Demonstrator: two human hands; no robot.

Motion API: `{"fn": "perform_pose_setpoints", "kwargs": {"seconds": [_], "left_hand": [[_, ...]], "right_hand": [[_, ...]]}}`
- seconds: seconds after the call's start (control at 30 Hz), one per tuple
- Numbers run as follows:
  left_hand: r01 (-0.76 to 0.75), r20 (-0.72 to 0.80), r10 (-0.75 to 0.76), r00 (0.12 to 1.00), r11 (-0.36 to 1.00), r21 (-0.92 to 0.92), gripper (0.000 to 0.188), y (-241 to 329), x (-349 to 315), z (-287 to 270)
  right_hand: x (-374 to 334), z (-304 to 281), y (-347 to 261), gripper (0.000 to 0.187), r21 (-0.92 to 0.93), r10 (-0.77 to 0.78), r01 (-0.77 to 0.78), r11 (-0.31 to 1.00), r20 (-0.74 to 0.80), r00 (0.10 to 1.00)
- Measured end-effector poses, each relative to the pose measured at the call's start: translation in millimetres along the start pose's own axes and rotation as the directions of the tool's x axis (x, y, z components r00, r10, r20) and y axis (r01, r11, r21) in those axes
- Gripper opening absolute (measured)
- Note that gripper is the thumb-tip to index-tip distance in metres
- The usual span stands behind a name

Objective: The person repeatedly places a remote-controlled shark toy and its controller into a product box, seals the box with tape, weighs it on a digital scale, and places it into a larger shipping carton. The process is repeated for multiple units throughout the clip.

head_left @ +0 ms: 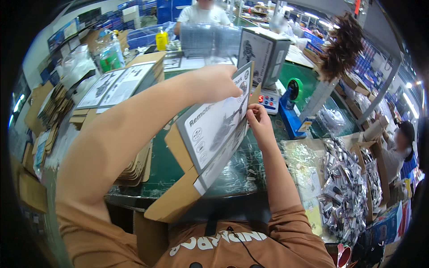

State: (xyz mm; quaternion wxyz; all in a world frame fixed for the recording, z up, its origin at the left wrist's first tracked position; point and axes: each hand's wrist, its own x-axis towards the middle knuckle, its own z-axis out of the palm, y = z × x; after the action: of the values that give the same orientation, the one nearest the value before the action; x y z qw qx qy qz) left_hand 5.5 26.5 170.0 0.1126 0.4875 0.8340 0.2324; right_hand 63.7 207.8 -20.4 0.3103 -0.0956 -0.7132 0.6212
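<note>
A printed cardboard box (215,129), white and grey outside and brown inside, is tilted in front of me. Its brown end flaps (174,198) stick out toward my body. My left hand (225,82) reaches across its far upper end, fingers closed over the edge; the box hides some of the fingertips. At the right edge of the same box, my right hand (260,125) has thumb and fingers pinched on the cardboard. Just beyond, a closed box (263,56) of similar print stands on a small scale (268,102) with red lit digits.
Flat printed boxes (118,87) are stacked at left, with folded cardboard (136,169) below. A blue tape dispenser (292,120) holds green tape. Many small bagged parts (342,192) lie at right. Across the green table (167,165), a person (205,15) stands behind clear plastic trays (208,40).
</note>
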Motion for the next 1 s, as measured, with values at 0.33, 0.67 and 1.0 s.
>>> {"fn": "perform_pose_setpoints", "kwargs": {"seconds": [0.33, 0.67, 1.0], "left_hand": [[0.532, -0.153, -0.51, 0.847, 0.811, 0.243, 0.094, -61, 2, 139], [0.35, 0.33, -0.118, 0.937, 0.282, -0.893, 0.076, -97, -12, 99], [-0.432, -0.393, 0.209, 0.896, 0.621, -0.654, 0.116, -96, -23, 136]], "right_hand": [[-57, -65, -7, 0.053, -0.766, 0.224, -0.228, 0.601, -0.112, 0.968], [-39, -20, -33, 0.052, 0.583, 0.282, -0.31, 0.751, 0.142, 0.949], [23, -33, -80, 0.063, 0.584, 0.046, -0.129, 0.802, 0.154, 0.987]]}}
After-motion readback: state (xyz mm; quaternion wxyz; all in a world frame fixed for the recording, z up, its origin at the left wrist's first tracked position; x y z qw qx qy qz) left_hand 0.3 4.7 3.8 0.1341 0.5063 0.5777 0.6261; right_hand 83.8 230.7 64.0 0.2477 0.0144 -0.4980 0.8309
